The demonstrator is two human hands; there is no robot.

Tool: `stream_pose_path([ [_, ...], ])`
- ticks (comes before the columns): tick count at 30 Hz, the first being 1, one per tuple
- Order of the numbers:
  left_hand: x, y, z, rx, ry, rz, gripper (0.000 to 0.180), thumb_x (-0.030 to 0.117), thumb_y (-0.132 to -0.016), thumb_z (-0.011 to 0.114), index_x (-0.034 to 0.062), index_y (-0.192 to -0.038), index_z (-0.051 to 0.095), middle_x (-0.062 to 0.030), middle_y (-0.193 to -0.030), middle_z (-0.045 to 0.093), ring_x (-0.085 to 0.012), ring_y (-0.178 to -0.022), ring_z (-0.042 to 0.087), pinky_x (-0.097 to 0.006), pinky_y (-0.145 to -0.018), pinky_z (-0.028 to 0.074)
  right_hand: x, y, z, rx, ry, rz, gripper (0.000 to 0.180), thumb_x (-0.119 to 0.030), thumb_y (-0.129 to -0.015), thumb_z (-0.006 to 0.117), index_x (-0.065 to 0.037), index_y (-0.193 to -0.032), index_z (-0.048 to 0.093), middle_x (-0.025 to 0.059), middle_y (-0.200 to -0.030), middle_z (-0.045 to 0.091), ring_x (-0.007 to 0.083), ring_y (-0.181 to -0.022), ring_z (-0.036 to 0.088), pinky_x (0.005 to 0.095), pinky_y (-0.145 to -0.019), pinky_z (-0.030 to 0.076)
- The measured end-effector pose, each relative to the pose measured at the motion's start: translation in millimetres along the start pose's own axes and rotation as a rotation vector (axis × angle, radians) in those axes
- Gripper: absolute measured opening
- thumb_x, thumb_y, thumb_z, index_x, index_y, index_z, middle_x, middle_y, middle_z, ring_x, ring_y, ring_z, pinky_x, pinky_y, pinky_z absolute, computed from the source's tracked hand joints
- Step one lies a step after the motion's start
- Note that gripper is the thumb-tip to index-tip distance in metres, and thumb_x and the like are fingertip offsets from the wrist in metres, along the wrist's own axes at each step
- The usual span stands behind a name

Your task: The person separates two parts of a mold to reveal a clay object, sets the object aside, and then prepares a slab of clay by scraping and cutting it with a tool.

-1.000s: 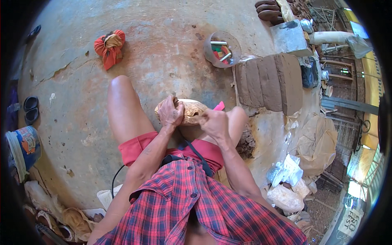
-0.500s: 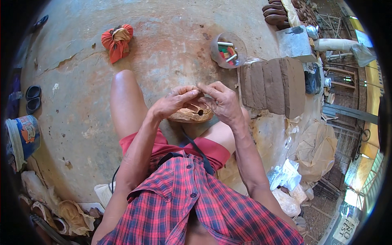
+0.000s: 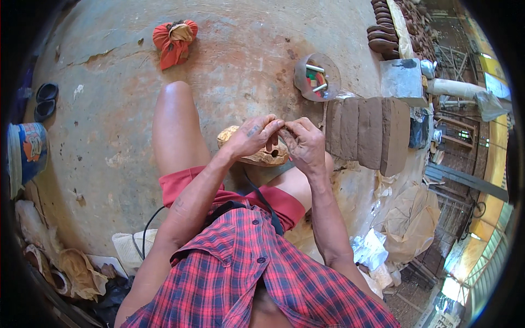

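A: Head view, noon light. Your left hand [image 3: 252, 136] and right hand [image 3: 302, 143] met fingertip to fingertip just above the tan clay piece [image 3: 257, 156], which rested on your right thigh. Both pinched something small between them; too small to tell what.

B: How would that clay piece handle?

A: Judged soft and heavy for its size, with a hole in its near face. It would dent under hard fingers, so you'd best cradle it from beneath, by the rounded underside, not by the rim of the hole.

B: Containers?

A: Beyond the clay piece and to its right stood a shallow round dish [image 3: 316, 77] with short coloured sticks and a pale tube. Right of the piece sat a row of brown clay slabs [image 3: 367, 131] on edge. Far left of it, a blue bucket [image 3: 25, 154]; contents not visible.
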State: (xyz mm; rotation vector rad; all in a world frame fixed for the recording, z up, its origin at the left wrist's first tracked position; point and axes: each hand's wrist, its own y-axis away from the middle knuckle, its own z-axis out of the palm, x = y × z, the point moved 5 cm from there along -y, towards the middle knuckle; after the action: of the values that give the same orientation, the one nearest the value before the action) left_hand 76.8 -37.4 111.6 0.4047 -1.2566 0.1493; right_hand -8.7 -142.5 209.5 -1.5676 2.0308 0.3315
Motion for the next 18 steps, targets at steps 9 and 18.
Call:
stream_pose_path([
  [9, -111, 1, -25, 0.849, -0.493, 0.007, 0.034, 0.035, -0.106, 0.057, 0.0022, -0.103, 0.067, -0.0231, -0.096, 0.071, -0.0435, -0.099, 0.066, -0.055, -0.089, 0.049, 54, 37, -2, -0.277, -0.141, 0.451, 0.017, -0.009, -0.092, 0.079, 0.0, -0.107, 0.079, 0.0104, -0.079, 0.076, 0.0133, -0.071, 0.072, 0.0296, -0.065, 0.056],
  [18, -128, 4, -16, 0.926, -0.583, -0.065, 0.026, 0.031, -0.1, 0.063, 0.0054, -0.096, 0.065, -0.0203, -0.09, 0.071, -0.041, -0.092, 0.068, -0.052, -0.092, 0.049, 60, 41, 11, -0.329, -0.087, 0.43, 0.013, -0.01, -0.093, 0.08, 0.0, -0.101, 0.079, 0.0084, -0.086, 0.078, 0.0099, -0.073, 0.068, 0.0288, -0.064, 0.054],
])
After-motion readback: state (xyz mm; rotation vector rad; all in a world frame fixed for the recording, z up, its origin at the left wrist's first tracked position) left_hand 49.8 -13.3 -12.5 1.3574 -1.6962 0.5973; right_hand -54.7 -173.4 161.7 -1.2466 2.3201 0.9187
